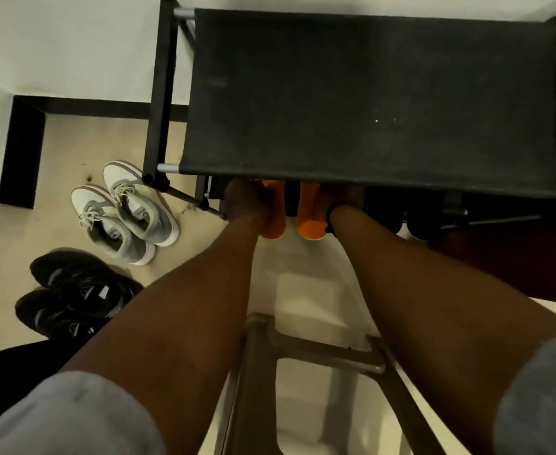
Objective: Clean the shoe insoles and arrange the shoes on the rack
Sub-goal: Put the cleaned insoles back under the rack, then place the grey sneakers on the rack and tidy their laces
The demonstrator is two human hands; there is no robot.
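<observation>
Both my arms reach forward under the front edge of the black shoe rack's top shelf (368, 93). My left hand (245, 200) grips the left orange shoe (275, 213), and my right hand (344, 197) grips the right orange shoe (309, 215). Both shoes sit side by side on a lower level of the rack, their heels toward me. My fingertips are hidden beneath the top shelf. A dark band circles my right wrist.
A white and grey pair of sneakers (125, 211) stands on the floor left of the rack. A black pair (73, 293) lies nearer to me on the left. A metal stool frame (302, 356) is below my arms. Dark shoes (388, 208) occupy the rack's right side.
</observation>
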